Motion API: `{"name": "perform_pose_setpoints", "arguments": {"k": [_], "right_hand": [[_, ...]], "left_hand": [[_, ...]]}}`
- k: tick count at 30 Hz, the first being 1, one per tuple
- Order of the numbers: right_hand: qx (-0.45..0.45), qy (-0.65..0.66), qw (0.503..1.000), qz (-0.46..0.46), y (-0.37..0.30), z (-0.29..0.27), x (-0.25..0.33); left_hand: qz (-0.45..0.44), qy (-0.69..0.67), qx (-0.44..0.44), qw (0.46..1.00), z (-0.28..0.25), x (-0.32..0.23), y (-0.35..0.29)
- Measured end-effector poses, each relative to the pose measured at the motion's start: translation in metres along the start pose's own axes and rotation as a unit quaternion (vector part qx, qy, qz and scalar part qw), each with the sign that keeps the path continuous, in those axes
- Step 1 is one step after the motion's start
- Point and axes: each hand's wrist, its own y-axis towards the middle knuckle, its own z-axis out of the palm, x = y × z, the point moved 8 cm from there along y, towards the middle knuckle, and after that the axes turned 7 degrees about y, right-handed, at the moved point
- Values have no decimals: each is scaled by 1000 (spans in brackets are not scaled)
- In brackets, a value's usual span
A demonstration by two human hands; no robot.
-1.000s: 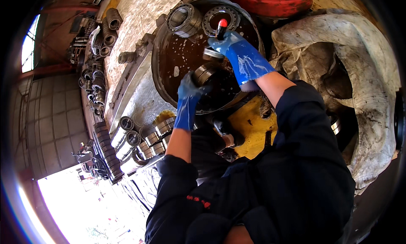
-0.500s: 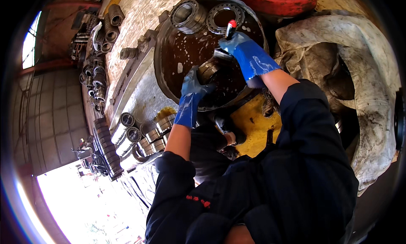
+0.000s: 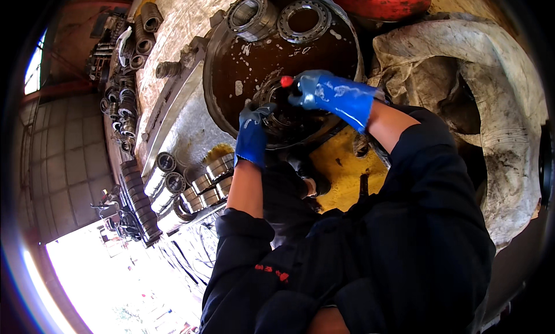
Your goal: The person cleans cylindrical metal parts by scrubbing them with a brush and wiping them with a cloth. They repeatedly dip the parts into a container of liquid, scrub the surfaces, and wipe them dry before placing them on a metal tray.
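Both my hands wear blue gloves over a round metal basin point(image 3: 222, 56) of dark oily liquid. My left hand point(image 3: 252, 134) grips the side of a large steel bearing point(image 3: 283, 111) that sits at the basin's near edge. My right hand point(image 3: 334, 97) is closed on a tool with a red tip point(image 3: 287, 80), held against the top of that bearing. Two more bearing rings lie at the far side of the basin, one tall point(image 3: 250, 16) and one flat point(image 3: 304, 20).
A yellow stand point(image 3: 341, 166) sits under the basin. Crumpled dirty white sacking point(image 3: 468, 85) lies to the right, a red drum point(image 3: 376, 0) beyond. Several steel bearings point(image 3: 202, 181) and rollers line the bench to the left, above a tiled floor.
The view has shifted a little. My right hand with the red-tipped tool has come down from the far bearings onto the near bearing; my left hand stays on its side.
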Motion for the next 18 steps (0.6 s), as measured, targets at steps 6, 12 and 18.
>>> {"name": "perform_pose_setpoints", "arguments": {"k": [6,12,18], "right_hand": [[43,25,987,-155,26,40,27],[60,-96,986,-125,43,65,27],[-21,342,935,96,35,53,-11]], "left_hand": [[76,28,-17,997,-5,-25,-13],[98,13,-15,995,-9,-30,-24],[69,-18,-10,997,-16,-28,-43]]}}
